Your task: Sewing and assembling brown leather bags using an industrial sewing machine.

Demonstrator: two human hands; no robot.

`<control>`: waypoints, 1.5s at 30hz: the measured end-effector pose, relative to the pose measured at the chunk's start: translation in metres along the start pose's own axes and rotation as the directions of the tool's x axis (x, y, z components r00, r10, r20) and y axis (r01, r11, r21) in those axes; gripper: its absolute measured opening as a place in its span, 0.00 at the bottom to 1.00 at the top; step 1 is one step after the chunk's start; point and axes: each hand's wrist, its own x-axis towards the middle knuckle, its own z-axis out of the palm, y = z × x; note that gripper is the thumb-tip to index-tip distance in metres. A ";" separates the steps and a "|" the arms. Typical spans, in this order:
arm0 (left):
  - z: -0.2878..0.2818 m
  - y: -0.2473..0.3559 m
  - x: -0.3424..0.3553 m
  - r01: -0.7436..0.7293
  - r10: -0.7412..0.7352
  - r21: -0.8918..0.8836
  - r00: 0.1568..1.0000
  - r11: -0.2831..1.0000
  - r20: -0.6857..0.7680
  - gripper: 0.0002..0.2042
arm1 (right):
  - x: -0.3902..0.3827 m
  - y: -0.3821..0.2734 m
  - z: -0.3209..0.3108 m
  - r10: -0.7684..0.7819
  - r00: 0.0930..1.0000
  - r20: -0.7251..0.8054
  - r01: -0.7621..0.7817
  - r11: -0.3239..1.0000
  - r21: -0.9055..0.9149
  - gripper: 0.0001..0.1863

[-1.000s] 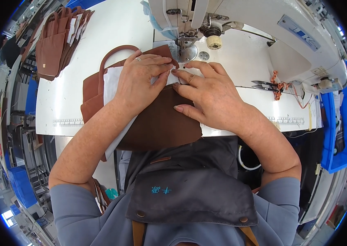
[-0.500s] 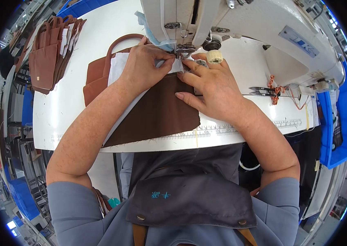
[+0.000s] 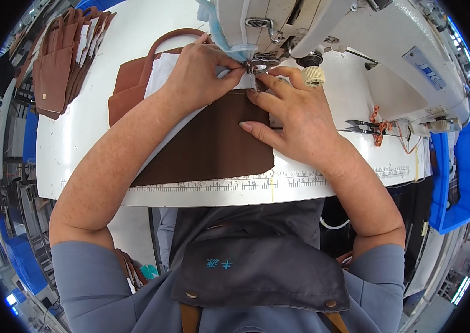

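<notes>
My left hand is closed, thumb and fingers pressed on white fabric at the sewing machine's presser foot. My right hand lies with fingers spread over a dark brown panel, its forward fingertips beside the foot, partly hidden. The panel and white fabric lie over a reddish-brown bag piece with a looped handle. The needle tip is too small to make out.
A stack of brown handled pieces sits at the table's back left. Black snips with orange cord lie right, below the machine body. A blue bin stands beside the white table, a ruler strip along its front edge.
Both hands and the fabric have moved forward, away from me, so the white fabric meets the presser foot. My left fingers have curled tighter. The dark panel's lower edge now lies on the tabletop.
</notes>
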 end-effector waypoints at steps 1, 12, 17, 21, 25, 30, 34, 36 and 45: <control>0.001 0.001 0.000 0.032 -0.032 -0.001 0.999 0.999 0.015 0.05 | 0.000 -0.001 0.000 0.001 1.000 0.003 -0.001 1.000 -0.005 0.21; -0.001 -0.007 0.000 -0.019 0.020 -0.025 0.999 1.000 0.030 0.05 | 0.001 -0.009 -0.003 0.049 0.999 0.013 -0.049 0.999 0.003 0.23; -0.002 -0.006 -0.001 -0.013 0.013 -0.015 0.999 1.000 0.042 0.06 | 0.001 -0.009 -0.004 0.059 0.998 0.037 -0.059 0.998 0.018 0.23; -0.002 -0.006 0.000 -0.011 0.011 -0.013 0.999 1.000 0.049 0.06 | 0.000 -0.008 -0.004 0.047 0.999 0.024 -0.048 0.998 0.030 0.23; -0.001 0.000 0.001 -0.056 0.055 0.096 0.998 0.994 0.013 0.08 | 0.000 -0.003 -0.004 0.036 0.999 -0.005 -0.036 0.999 0.012 0.22; -0.001 -0.006 0.000 -0.086 0.086 0.013 0.996 0.996 0.003 0.08 | 0.000 -0.005 -0.004 0.026 0.999 -0.024 -0.025 0.999 0.045 0.21; -0.006 -0.006 0.001 -0.061 0.059 0.041 0.997 0.997 0.048 0.09 | 0.002 -0.005 -0.003 0.026 1.000 -0.016 -0.026 0.999 0.022 0.21; -0.014 0.013 -0.001 -0.133 0.130 0.269 0.991 0.954 0.030 0.10 | -0.001 -0.002 -0.003 0.030 0.999 -0.028 -0.029 0.998 0.049 0.21; -0.006 0.066 -0.064 -0.121 0.071 0.344 0.985 0.931 0.155 0.17 | -0.003 0.003 0.000 -0.021 0.998 -0.062 0.024 0.999 0.045 0.20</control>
